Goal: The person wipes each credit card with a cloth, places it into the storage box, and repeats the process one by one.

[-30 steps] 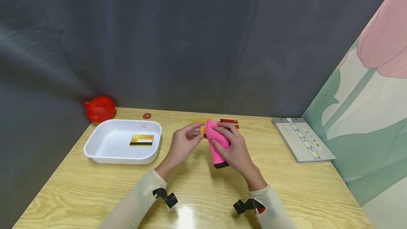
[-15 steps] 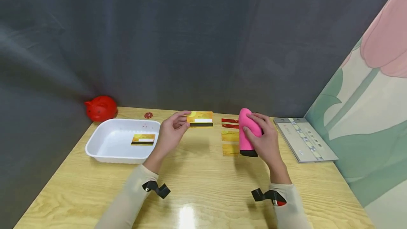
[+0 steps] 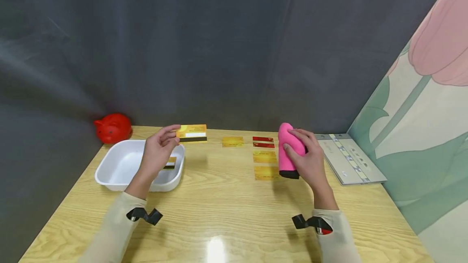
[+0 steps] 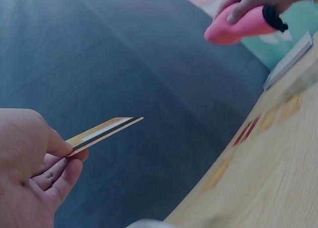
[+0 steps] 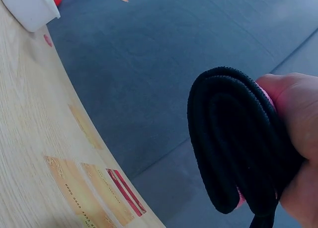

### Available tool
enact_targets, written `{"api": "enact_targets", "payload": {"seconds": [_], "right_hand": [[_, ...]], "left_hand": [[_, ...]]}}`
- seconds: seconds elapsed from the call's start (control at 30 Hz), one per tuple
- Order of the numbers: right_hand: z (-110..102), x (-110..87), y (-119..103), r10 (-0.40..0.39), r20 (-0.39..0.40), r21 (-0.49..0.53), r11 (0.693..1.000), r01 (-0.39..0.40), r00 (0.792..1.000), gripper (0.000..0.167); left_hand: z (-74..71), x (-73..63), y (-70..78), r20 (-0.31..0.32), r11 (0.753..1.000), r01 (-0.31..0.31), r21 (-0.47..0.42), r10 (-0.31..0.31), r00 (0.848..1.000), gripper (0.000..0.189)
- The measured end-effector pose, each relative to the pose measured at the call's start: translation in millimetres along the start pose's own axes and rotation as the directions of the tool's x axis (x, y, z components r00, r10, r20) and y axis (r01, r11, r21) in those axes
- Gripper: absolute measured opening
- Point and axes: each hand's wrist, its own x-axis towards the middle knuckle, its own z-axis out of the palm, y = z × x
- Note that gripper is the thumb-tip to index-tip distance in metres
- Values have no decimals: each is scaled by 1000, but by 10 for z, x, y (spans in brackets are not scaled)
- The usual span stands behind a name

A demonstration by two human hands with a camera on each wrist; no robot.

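My left hand (image 3: 158,149) pinches a yellow bank card (image 3: 191,133) by its left edge, with the black stripe facing me. The hand is raised over the right part of a white plastic tray (image 3: 117,173), partly covering another yellow card (image 3: 170,163) lying inside. On the right, my right hand (image 3: 308,157) grips a folded pink soft fabric item (image 3: 289,149) with a black edge. The right wrist view shows its black end (image 5: 233,138) folded in layers. Near that hand lie a red card (image 3: 263,142) and two yellow cards, one (image 3: 265,157) behind the other (image 3: 266,173).
One more yellow card (image 3: 232,141) lies at the back middle of the wooden table (image 3: 226,206). A red piggy bank (image 3: 114,128) stands behind the tray. At the right is a grey flat box or binder (image 3: 351,159). A dark curtain (image 3: 226,52) hangs behind the table.
My left hand has drawn the card away from the pink item and carried it left to the tray. My right hand has moved right with the pink item, uncovering the cards on the table.
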Motion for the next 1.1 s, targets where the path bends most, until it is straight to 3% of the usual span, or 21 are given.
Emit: {"api": "enact_targets", "payload": {"seconds": [0.23, 0.73, 0.97, 1.1], "right_hand": [[-22, 4, 23, 22, -3, -2, 1000, -22, 1000, 45], [-48, 23, 32, 52, 9, 0, 999, -52, 999, 46], [-63, 23, 23, 66, 12, 0, 998, -66, 998, 46], [-61, 15, 23, 80, 16, -2, 997, -80, 997, 47]], "left_hand": [[-303, -33, -116, -33, 999, 22, 36, -21, 999, 38], [-707, -110, -438, -119, 985, 135, 112, -121, 985, 39], [-782, -102, -528, -114, 992, 114, 58, -107, 988, 38], [-787, -93, -570, -91, 989, 118, 88, -110, 990, 37]]}}
